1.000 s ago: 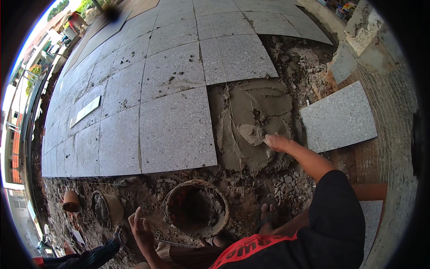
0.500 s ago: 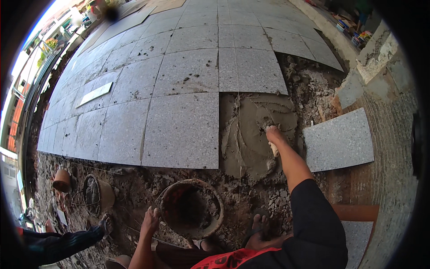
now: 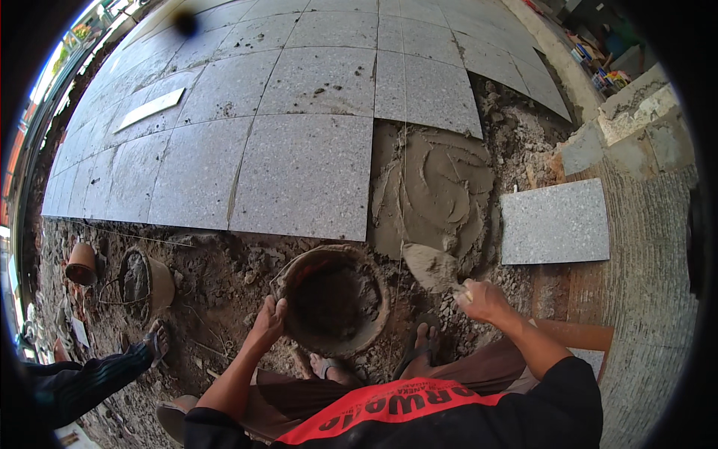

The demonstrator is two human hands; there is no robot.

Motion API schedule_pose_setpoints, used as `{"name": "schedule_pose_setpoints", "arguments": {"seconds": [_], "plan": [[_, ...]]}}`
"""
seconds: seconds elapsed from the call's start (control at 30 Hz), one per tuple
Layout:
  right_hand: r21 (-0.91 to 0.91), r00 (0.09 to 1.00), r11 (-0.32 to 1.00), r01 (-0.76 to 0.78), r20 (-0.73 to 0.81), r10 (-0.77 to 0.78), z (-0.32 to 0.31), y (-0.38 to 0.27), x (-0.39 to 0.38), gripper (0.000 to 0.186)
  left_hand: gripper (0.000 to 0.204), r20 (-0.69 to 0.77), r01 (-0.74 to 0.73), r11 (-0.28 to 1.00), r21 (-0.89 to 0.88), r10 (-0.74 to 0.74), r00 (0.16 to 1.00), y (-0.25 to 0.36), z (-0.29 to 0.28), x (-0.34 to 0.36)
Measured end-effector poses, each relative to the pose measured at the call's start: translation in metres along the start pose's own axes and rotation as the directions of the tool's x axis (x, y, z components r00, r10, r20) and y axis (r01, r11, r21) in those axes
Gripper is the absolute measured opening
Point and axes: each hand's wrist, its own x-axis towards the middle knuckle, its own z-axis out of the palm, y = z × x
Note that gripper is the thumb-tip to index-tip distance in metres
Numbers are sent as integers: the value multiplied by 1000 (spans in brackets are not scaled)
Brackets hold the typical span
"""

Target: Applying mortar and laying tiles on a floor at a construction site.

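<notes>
A trowel [image 3: 432, 269] is in my right hand [image 3: 485, 301], its fingers wrapped round the handle. Wet mortar coats the blade, which hovers at the near edge of the mortar bed [image 3: 437, 191]. Swirled ridges mark that bed, and a thin string runs across it. My left hand [image 3: 268, 323] is closed at the left rim of a large, dirty bucket [image 3: 380, 318]; its fingertips are partly hidden. Dark mortar lies low inside the bucket, which stands before my feet. Right of the bed rests a loose speckled grey tile [image 3: 555, 221].
Laid grey tiles [image 3: 299, 176] spread beyond and left, with a pale strip [image 3: 149, 109] on them. A smaller bucket [image 3: 159, 284] and an orange-brown pot [image 3: 81, 263] stand on rubble at left. Another person's leg [image 3: 90, 385] is near them. A rough concrete strip [image 3: 647, 247] borders the right.
My right hand has drawn the trowel back from the mortar bed toward the bucket. My left hand has moved up to the bucket's rim. The view has shifted slightly.
</notes>
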Motion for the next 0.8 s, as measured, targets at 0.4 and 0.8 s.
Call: {"name": "schedule_pose_setpoints", "arguments": {"seconds": [0.4,0.8], "plan": [[-594,638,487,640,58,-768,83,-153,78,7,25,45,-277,946,-166,288,956,29,16,4],[-326,849,792,517,317,-423,64,-84,66,17,28,170,-326,942,-82,336,927,38,32,-9]]}}
